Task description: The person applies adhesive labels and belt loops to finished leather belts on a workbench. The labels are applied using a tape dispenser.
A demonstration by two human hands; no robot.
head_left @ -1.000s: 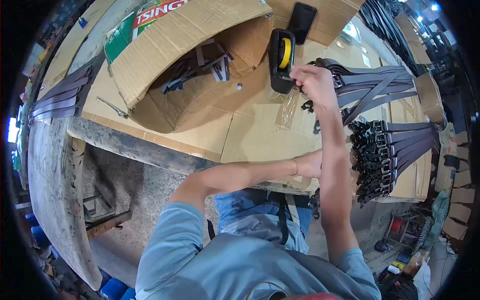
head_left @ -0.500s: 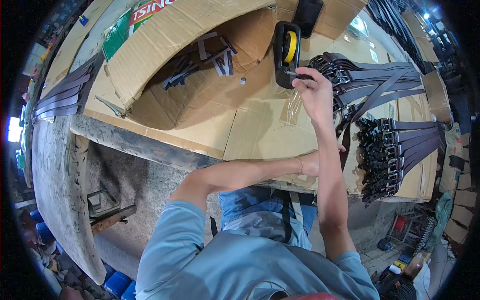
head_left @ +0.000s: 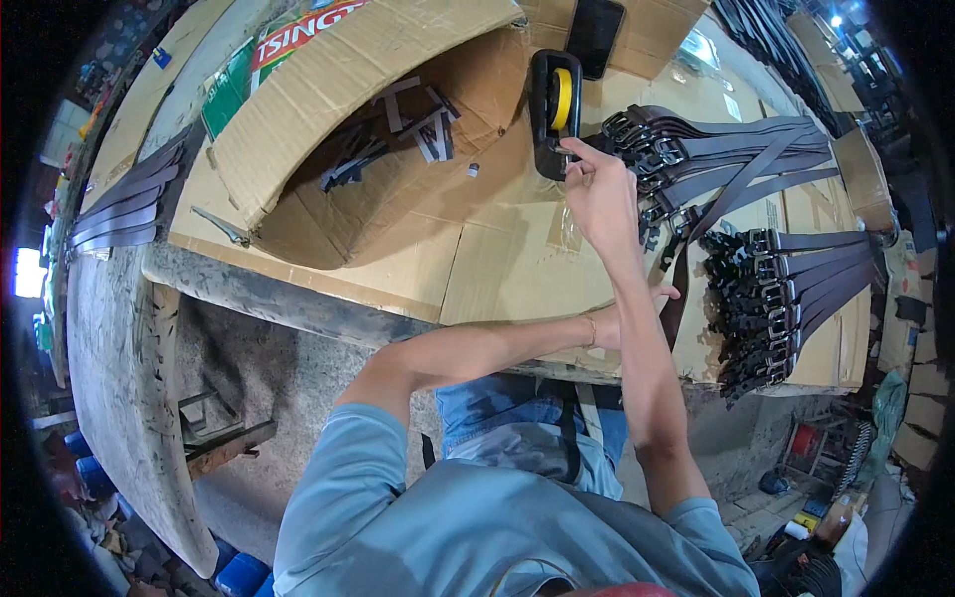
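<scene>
My right hand [head_left: 604, 199] reaches to the near end of a black tape dispenser [head_left: 542, 159] that carries a yellow-cored roll [head_left: 562, 99]. Its index finger and thumb close at the dispenser's front edge; whatever lies between them is too small to make out. Below, my left hand [head_left: 606, 326] rests at the table's front edge, mostly hidden behind my right forearm. One fingertip shows past the forearm, beside a dark belt strap [head_left: 677, 303]. Right of my right hand lies a bundle of dark belts with metal buckles [head_left: 662, 149].
A second row of buckled belts [head_left: 776, 308] lies at the right. An open cardboard box [head_left: 398, 199] with small labels inside stands on the left. A phone [head_left: 595, 38] lies behind the dispenser. More straps [head_left: 124, 204] hang at the far left.
My right hand has shifted slightly left and its fingers have come to the dispenser's front edge. The dark piece seen at its fingertips earlier no longer shows. My left hand stays near the table edge.
</scene>
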